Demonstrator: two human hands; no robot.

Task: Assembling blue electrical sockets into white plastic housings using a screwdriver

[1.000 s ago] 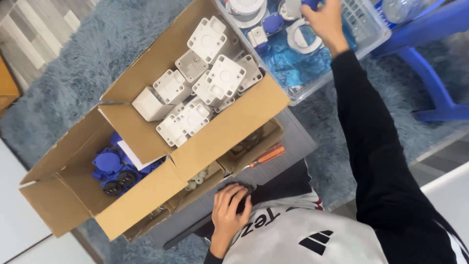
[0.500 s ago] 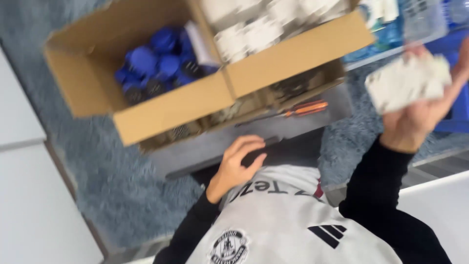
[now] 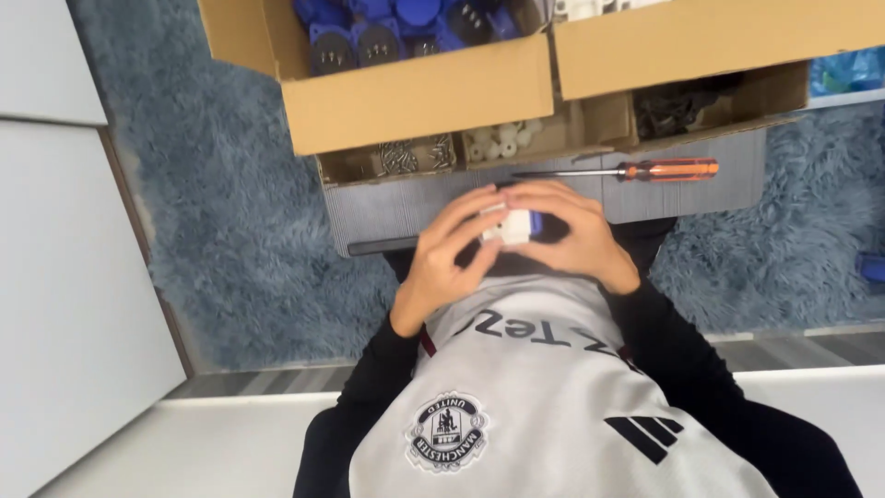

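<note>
Cardboard box (image 3: 415, 92) holds blue plugs (image 3: 369, 28); hands clasp white block (image 3: 509, 224).

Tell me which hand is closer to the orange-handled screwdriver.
Right. The right hand sits just below the screwdriver shaft, apart from it. The left hand is farther off to the left. Both cup a small white part.

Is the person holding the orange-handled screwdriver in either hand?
No. The screwdriver lies on the grey board, while both hands cup a small white part.

A grey board (image 3: 691, 198) carries an orange-handled screwdriver (image 3: 627, 171) and cardboard boxes (image 3: 419, 92).
</note>
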